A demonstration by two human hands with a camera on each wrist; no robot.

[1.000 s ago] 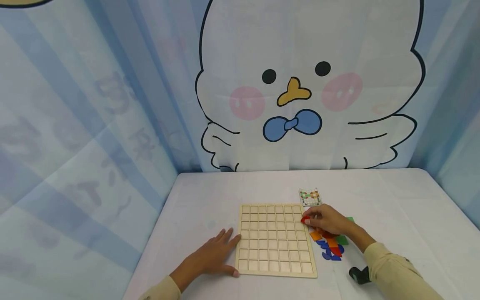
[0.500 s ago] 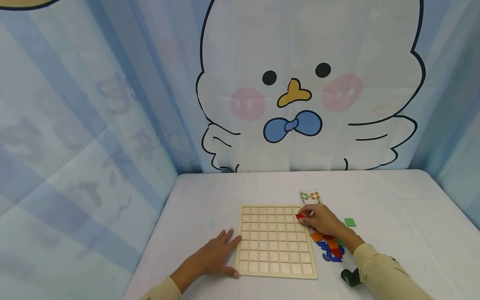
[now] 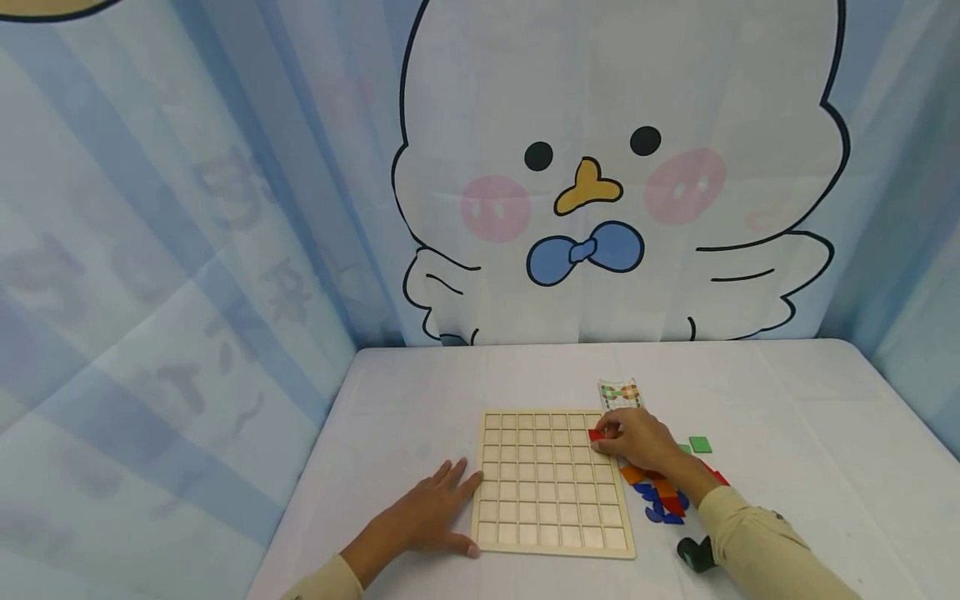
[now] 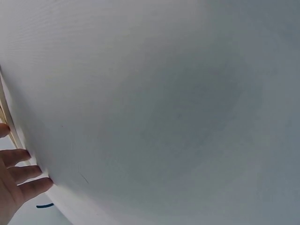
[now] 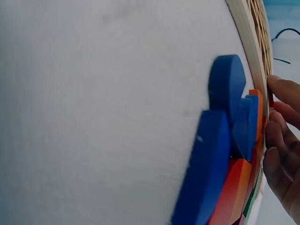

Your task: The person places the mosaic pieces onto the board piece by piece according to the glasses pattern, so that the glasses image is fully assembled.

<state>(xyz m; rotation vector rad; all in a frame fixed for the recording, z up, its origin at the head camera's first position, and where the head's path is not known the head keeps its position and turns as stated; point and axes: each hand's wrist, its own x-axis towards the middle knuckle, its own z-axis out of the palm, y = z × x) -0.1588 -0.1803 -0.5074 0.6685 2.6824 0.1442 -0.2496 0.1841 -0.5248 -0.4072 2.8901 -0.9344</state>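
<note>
A pale wooden grid board with square compartments lies flat on the table. My right hand reaches over its upper right corner and pinches a red block between thumb and fingers, close over a compartment near the right edge. In the right wrist view, a thin strip of the red block shows between the fingertips. My left hand is spread on the table with its fingertips at the board's left edge; in the left wrist view the fingers are straight and hold nothing.
Right of the board is a pile of flat blocks: blue, orange and red. A green square block lies apart. A pattern card sits behind the board. The black wrist camera hangs at my right sleeve.
My right hand has moved left with the red block, from beside the board's right edge to over its grid, uncovering the green square. The left hand stays in place.
</note>
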